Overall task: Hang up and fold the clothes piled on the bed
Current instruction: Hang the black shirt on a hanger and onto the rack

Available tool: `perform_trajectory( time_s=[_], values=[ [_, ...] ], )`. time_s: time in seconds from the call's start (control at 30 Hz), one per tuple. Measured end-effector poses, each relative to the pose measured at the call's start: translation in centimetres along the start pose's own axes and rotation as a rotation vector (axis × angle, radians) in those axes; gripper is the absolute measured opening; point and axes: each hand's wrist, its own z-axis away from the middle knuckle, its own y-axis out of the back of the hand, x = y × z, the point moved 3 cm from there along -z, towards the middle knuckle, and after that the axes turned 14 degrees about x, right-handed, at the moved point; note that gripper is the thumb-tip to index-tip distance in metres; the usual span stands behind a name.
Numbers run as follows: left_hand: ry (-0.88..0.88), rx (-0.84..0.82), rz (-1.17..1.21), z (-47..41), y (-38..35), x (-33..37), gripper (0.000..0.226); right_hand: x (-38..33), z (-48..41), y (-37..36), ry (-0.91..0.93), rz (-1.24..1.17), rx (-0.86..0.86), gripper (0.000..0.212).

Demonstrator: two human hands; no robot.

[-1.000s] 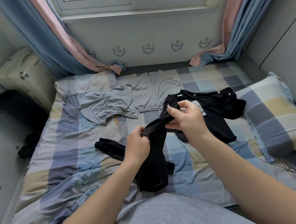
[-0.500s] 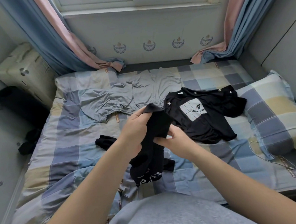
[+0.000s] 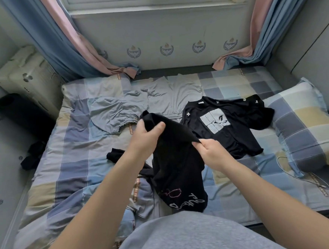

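place: home bedroom
bed: checked sheet [image 3: 69,170], fills the room wall to wall
pillow: checked pillow [image 3: 304,126] at right
window: curtains [image 3: 70,43], pink and blue, either side
clothes: loose t-shirt [image 3: 224,124] on bed

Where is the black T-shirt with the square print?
In the head view, the black T-shirt lies on the bed, right of centre, between the pale grey garment and the checked pillow.

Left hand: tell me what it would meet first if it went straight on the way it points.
Past the black garment it grips, the left hand likely meets the grey clothes spread on the bed; its height above them is unclear.
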Motion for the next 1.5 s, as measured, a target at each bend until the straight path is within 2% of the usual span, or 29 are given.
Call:
perform_trajectory(
  time_s=[0.07,0.1,0.2,0.3,0.4,0.5,0.57,0.67,0.7,0.83,0.93,1.03,1.2,1.37,1.5],
  values=[
    [-0.039,0.002,-0.18,0.4,-0.3,-0.7,0.093,-1.6,-0.2,1.0,0.058,-0.031,0.043,0.049],
    [-0.085,0.008,-0.282,0.8,-0.5,-1.0,0.098,-2.5,-0.2,1.4,0.097,-0.047,0.073,0.051],
    [-0.293,0.032,-0.578,2.4,-1.5,-1.3,0.078,-5.4,-0.3,2.9,0.211,-0.106,0.143,0.057],
    [-0.397,-0.089,-0.729,4.1,-2.9,-1.1,0.057,-7.8,-0.3,3.9,0.253,-0.258,0.174,0.057],
    [-0.354,-0.194,-0.628,4.9,-4.1,-1.4,0.05,-9.5,0.0,4.4,0.242,-0.426,0.171,0.055],
    [-0.343,-0.139,-0.488,4.3,-4.2,-1.7,0.019,-9.8,0.2,4.3,0.153,-0.593,0.141,0.047],
    [-0.298,-0.116,-0.327,3.5,-3.5,-1.6,0.015,-9.1,0.1,4.0,0.097,-0.631,0.127,0.037],
    [-0.134,-0.105,-0.019,2.7,-2.2,-1.6,0.018,-7.0,0.5,3.1,0.107,-0.552,0.096,0.017],
    [-0.064,-0.112,0.095,2.6,-2.0,-1.6,0.018,-5.8,0.8,2.5,0.089,-0.515,0.057,0.017],
    [0.087,-0.152,0.331,2.7,-1.6,-1.0,0.017,-0.6,2.7,-1.7,-0.029,-0.289,-0.175,0.034],
    [0.082,-0.205,0.378,2.9,-1.5,-0.4,0.02,2.0,3.6,-4.2,-0.092,-0.162,-0.252,0.031],
    [0.073,-0.233,0.373,2.9,-1.2,0.0,0.03,2.9,3.5,-5.0,-0.136,-0.183,-0.199,0.022],
    [0.09,-0.237,0.402,2.9,-0.6,-0.4,0.028,0.9,3.0,-4.3,-0.042,-0.242,-0.179,0.041],
    [0.131,-0.277,0.442,3.2,-0.5,-0.3,0.03,0.0,2.7,-4.3,0.046,-0.183,-0.082,0.024],
    [0.148,-0.269,0.455,3.2,-0.2,-0.6,0.029,0.2,2.9,-4.2,0.061,-0.16,-0.03,0.02]
  ],
)
